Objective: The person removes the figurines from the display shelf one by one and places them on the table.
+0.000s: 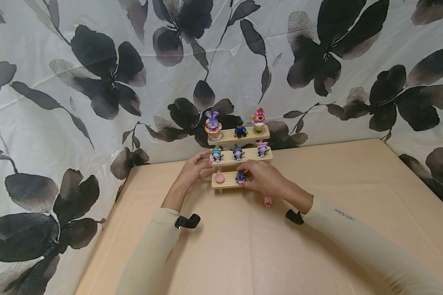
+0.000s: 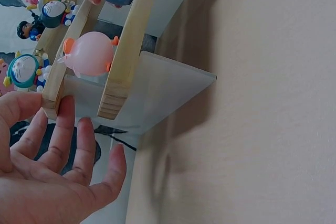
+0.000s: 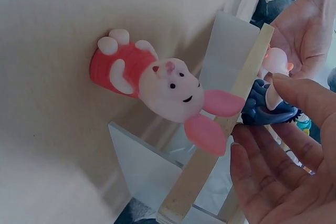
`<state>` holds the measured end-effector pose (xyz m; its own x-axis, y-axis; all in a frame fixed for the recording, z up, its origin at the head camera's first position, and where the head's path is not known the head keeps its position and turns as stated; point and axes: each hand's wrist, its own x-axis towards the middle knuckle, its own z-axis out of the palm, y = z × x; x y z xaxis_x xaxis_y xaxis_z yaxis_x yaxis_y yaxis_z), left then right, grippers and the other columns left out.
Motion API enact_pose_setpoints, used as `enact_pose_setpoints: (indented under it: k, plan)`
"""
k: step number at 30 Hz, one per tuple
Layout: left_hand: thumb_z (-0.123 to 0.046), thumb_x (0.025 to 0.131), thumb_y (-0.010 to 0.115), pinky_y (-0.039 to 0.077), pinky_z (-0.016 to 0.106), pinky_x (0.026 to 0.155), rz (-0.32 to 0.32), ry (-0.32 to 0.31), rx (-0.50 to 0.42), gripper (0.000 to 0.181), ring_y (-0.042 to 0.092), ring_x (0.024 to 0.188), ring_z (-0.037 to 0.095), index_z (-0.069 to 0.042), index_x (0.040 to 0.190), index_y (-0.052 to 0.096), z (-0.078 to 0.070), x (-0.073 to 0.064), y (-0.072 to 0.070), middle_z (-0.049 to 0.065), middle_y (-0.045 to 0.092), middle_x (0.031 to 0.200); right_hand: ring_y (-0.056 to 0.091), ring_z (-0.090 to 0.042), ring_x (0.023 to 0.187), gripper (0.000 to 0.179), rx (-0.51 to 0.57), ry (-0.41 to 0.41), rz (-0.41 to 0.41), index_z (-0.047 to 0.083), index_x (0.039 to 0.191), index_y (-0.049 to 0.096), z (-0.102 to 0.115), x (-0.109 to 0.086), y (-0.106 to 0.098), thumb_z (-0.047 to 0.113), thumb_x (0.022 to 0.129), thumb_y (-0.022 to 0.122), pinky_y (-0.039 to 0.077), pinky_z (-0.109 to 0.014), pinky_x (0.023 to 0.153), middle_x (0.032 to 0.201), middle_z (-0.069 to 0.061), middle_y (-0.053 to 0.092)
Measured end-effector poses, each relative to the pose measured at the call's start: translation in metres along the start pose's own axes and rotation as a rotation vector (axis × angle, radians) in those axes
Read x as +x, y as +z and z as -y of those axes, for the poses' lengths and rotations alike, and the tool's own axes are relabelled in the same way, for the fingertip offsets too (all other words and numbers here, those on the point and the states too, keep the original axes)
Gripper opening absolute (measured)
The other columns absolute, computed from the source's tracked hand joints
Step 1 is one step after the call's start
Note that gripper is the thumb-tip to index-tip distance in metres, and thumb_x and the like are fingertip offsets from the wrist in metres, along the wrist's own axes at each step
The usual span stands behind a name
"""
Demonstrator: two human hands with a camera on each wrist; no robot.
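Observation:
A three-tier wooden display stand [image 1: 225, 187] holds small toy figurines. My right hand [image 1: 262, 177] pinches a dark blue figurine [image 3: 268, 103] between thumb and fingers at the bottom tier. Beside it on that tier sits a round pink figurine [image 2: 92, 53] with orange feet. My left hand [image 2: 63, 166] grips the left end of the middle tier [image 2: 51, 103] between thumb and fingertips, its other fingers spread. Standing on the table in front of the stand's right side is a pink piglet figurine [image 3: 170, 87] in a red outfit.
Three hooded figurines, one with a teal hood [image 1: 216, 155], line the middle tier. On the top tier are a purple rabbit figurine [image 1: 213, 123], a small figure in blue [image 1: 240, 130] and a pink bear figurine [image 1: 259, 120]. Behind the table [image 1: 243, 250] hangs a floral cloth [image 1: 243, 73].

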<state>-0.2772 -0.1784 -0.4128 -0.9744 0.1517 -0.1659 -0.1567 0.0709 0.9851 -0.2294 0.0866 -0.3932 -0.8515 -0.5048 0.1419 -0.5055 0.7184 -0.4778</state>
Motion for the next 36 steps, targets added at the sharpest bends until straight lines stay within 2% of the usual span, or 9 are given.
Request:
enact_pose_setpoints:
  k: [12, 20, 28, 36]
  plan:
    - [-0.007, 0.097, 0.059, 0.04, 0.061, 0.109, 0.016, 0.011, 0.0, 0.049, 0.058, 0.117, 0.023, -0.013, 0.146, 0.052, 0.0012, -0.0012, -0.0012, 0.01, 0.058, 0.128, 0.063, -0.018, 0.099, 0.042, 0.001, -0.023, -0.039, 0.01, 0.123, 0.07, -0.0001, -0.0007, 0.0024, 0.024, 0.086, 0.082, 0.054, -0.039, 0.086, 0.117, -0.003, 0.07]
    - [-0.008, 0.097, 0.06, 0.04, 0.061, 0.109, 0.014, 0.012, 0.008, 0.049, 0.057, 0.118, 0.024, -0.014, 0.146, 0.053, 0.0027, -0.0006, -0.002, 0.011, 0.057, 0.129, 0.063, -0.018, 0.1, 0.042, 0.008, -0.018, -0.041, 0.011, 0.124, 0.069, -0.0004, -0.0013, 0.0034, 0.024, 0.086, 0.082, 0.054, -0.039, 0.088, 0.118, -0.003, 0.07]
    - [-0.009, 0.098, 0.06, 0.041, 0.06, 0.109, 0.015, 0.003, 0.017, 0.049, 0.057, 0.12, 0.024, -0.016, 0.146, 0.053, 0.0017, -0.0018, -0.0015, 0.01, 0.057, 0.131, 0.064, -0.016, 0.094, 0.04, 0.015, -0.025, -0.05, 0.01, 0.121, 0.071, -0.0018, -0.0024, 0.0031, 0.024, 0.085, 0.082, 0.054, -0.035, 0.081, 0.113, -0.002, 0.071]
    - [-0.009, 0.098, 0.061, 0.042, 0.058, 0.108, 0.017, 0.006, 0.024, 0.049, 0.057, 0.122, 0.025, -0.016, 0.146, 0.053, 0.0001, -0.0014, -0.0013, 0.012, 0.057, 0.134, 0.068, -0.017, 0.096, 0.041, 0.028, -0.036, -0.049, 0.01, 0.122, 0.07, -0.0047, -0.0046, 0.0019, 0.023, 0.085, 0.081, 0.055, -0.036, 0.083, 0.114, -0.003, 0.071]
